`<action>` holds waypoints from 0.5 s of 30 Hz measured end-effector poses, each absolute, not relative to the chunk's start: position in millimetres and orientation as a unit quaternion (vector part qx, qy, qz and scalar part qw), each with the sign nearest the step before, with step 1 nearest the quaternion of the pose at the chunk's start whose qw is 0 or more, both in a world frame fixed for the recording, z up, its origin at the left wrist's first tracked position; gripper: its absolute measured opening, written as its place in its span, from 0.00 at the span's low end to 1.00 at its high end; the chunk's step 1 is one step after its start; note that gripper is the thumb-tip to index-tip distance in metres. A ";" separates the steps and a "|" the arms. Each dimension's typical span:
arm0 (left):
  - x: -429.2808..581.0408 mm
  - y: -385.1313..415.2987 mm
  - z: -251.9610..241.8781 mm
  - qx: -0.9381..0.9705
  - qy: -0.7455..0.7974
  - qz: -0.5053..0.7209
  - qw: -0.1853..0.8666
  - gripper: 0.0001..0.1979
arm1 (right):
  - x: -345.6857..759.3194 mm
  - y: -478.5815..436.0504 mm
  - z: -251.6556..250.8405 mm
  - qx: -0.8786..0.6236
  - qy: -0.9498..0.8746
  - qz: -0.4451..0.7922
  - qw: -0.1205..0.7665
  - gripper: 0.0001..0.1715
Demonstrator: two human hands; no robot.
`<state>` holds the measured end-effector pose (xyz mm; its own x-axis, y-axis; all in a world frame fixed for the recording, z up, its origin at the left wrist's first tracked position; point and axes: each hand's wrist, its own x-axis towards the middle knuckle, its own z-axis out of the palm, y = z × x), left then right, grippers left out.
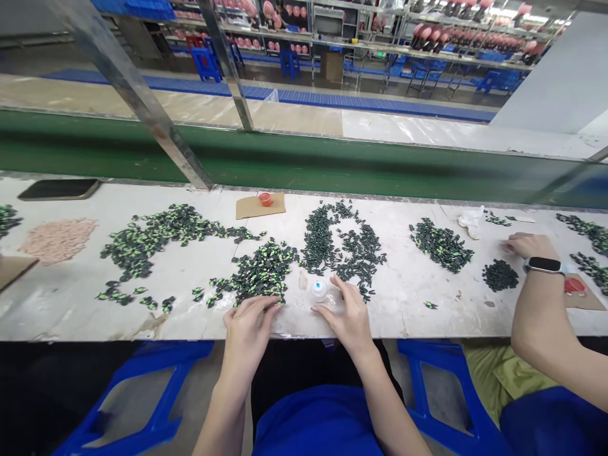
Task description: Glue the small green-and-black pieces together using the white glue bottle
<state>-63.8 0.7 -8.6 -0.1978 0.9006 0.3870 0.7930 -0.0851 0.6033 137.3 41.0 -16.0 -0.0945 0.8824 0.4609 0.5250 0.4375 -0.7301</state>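
My left hand (250, 326) is at the near edge of a pile of small black-and-green pieces (261, 269). Its thumb and fingertips are pinched together on one of these pieces, mostly hidden by the fingers. Beside a small white bottle with a blue tip (318, 290), my right hand (350, 315) rests low over the table, thumb and forefinger spread apart. No firm grip on the bottle shows. Beyond that hand lie heaps of small dark oblong pieces (318, 240). A small pale scrap (303, 279) is left of the bottle.
A red cup (265, 199) sits on cardboard (244, 208) at the back. More black-and-green pieces (171, 228) spread leftward, near pale pink pieces (59, 239). At right, a co-worker's arm with a watch (544, 265) reaches past a dark heap (500, 275). A metal post (156, 120) rises behind.
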 end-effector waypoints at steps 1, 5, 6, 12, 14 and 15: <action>-62.9 -1.0 -7.1 0.631 0.667 0.387 0.090 0.13 | 145.6 38.6 -13.4 -0.503 -0.710 0.179 0.459 0.31; -60.2 -8.6 3.1 0.634 0.646 0.400 0.145 0.11 | 183.2 28.6 -3.2 -0.584 -0.668 0.105 0.450 0.16; -59.6 -10.0 6.0 0.636 0.640 0.403 0.152 0.11 | 190.6 26.6 -1.6 -0.601 -0.660 0.096 0.440 0.13; -48.4 -12.4 13.2 0.644 0.613 0.414 0.196 0.08 | 202.8 23.5 -4.7 -0.613 -0.675 0.119 0.394 0.15; -41.7 -12.8 12.3 0.643 0.605 0.417 0.216 0.08 | 200.5 23.8 -10.6 -0.607 -0.686 0.131 0.380 0.17; -38.2 -13.1 11.8 0.642 0.602 0.418 0.227 0.07 | 199.0 23.5 -13.8 -0.606 -0.688 0.135 0.375 0.17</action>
